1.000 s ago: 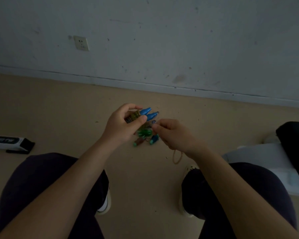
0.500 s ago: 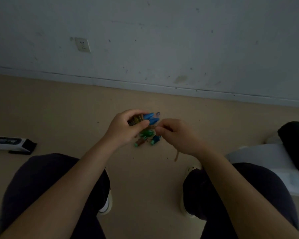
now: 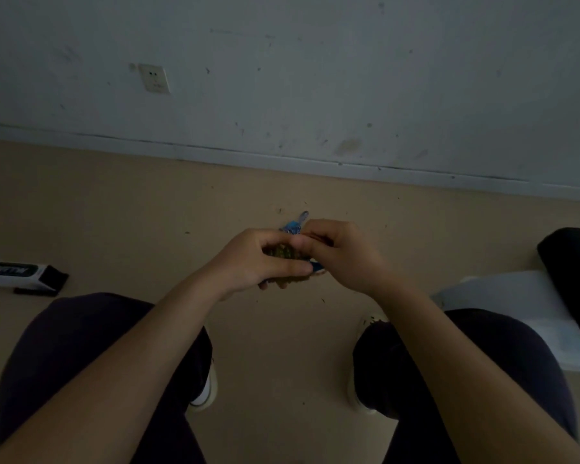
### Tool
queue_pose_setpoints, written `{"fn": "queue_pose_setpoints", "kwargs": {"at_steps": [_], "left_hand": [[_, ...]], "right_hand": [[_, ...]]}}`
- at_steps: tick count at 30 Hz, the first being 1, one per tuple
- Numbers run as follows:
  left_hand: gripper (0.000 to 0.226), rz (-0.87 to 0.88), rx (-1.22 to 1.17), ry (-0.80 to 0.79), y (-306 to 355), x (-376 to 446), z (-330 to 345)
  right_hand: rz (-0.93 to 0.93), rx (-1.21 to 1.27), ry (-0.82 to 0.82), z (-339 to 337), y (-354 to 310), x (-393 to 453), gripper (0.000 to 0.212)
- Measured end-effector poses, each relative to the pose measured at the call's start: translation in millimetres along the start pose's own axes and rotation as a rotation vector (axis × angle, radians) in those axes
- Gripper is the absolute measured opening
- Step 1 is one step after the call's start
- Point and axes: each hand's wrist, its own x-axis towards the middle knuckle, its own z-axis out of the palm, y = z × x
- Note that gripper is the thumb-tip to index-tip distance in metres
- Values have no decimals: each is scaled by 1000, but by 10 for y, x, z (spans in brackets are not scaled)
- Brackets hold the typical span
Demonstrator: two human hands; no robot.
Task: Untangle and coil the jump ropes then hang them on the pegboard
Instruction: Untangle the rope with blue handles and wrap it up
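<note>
Hands: left hand [image 3: 248, 262] and right hand [image 3: 342, 254] are touching, holding the jump ropes [image 3: 283, 252] between them, above the floor [image 3: 114, 212].
Left: box [image 3: 17, 275] is lying on the floor.
Behind: wall [image 3: 315, 78] is carrying an outlet [image 3: 154, 78].

Bare forearms, no sleeves visible; dark trousers [image 3: 81, 346]; white-soled shoes [image 3: 205, 393]; hands bare, no rings or watch.

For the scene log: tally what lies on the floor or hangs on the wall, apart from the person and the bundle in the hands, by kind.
Black-and-white box on the floor, left: 1
Wall socket: 1
Black item, right edge, on the white item: 1
White item, right: 1
Total: 4
</note>
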Motion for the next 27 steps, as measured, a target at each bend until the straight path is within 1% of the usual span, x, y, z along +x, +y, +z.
{"fn": "queue_pose_setpoints", "kwargs": {"at_steps": [3,6,9,13,15,18,22,25,27], "left_hand": [[25,-1,-5,82,10,3,11],[24,-18,-29,195,30,8,-69],[25,-8,-47,204,47,0,-123],[25,-3,-55,218,27,-18,-155],[22,-3,-87,263,11,-17,-170],[28,10,-161,370,0,-9,-175],[20,31,-162,438,14,-3,-174],[21,44,-149,448,30,-9,-180],[22,49,-141,459,43,-10,-173]], "right_hand": [[62,60,24,-6,1,25,24],[147,207,118,-135,23,44,19],[196,361,150,-228,58,32,24],[211,409,100,-225,69,-2,14],[228,435,59,-230,85,-13,9],[276,489,28,-232,117,-20,4],[327,496,-14,-211,158,-29,4],[348,470,-64,-206,168,-29,3],[366,426,-102,-195,151,-30,12]]}}
